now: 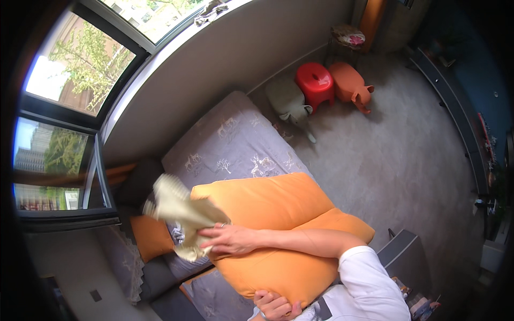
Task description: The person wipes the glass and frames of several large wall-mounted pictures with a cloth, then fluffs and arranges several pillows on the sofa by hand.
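A large orange cushion (277, 200) lies across my front, bent and creased near its middle. My left hand (277, 305) grips its lower corner, close to my white shirt. Across the cushion reaches my right arm. My right hand (229, 239), with a ring on one finger, holds a pale yellow-green cloth (188, 208). The cloth's upper end is blurred by motion, above a smaller orange cushion (151, 236). Beneath the large cushion is a sofa seat under a grey cover (241, 140) with white deer and tree figures.
Open windows (60, 160) and a pale sill (132, 84) run along the left. Beyond the sofa stand a grey animal-shaped stool (287, 98), a red plastic stool (315, 82) and an orange elephant-shaped stool (349, 82). A long low cabinet (449, 104) lines the right. A dark grey side unit (405, 248) stands nearby.
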### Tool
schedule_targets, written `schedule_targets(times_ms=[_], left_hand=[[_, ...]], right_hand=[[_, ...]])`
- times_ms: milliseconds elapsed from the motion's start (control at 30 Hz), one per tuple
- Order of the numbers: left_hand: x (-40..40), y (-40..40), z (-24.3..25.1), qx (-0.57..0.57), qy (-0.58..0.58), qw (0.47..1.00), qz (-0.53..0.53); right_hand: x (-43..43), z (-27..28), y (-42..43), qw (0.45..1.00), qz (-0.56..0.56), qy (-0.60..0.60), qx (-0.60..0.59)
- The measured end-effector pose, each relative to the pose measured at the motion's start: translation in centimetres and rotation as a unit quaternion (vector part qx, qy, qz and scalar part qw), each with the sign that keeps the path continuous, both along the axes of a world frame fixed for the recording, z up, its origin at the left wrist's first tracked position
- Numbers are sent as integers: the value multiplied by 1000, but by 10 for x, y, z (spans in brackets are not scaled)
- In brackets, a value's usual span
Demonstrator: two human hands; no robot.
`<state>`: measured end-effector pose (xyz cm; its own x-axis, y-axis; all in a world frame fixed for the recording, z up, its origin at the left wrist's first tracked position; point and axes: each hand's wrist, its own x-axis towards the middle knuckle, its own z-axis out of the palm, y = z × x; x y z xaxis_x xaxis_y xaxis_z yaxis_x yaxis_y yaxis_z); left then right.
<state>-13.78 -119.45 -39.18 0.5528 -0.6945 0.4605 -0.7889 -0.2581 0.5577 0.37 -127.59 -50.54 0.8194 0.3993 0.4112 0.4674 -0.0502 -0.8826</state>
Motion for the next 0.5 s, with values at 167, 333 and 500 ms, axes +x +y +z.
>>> schedule_targets(times_ms=[167, 333, 500], left_hand=[[-2, 9, -2, 43, 27, 999, 0], [-3, 1, -22, -30, -39, 999, 24], [-2, -8, -13, -11, -6, 999, 45]], right_hand=[[24, -80, -16, 994, 17, -27, -107], [-47, -269, -150, 892, -192, 168, -373], [-255, -297, -297, 402, -173, 737, -515]])
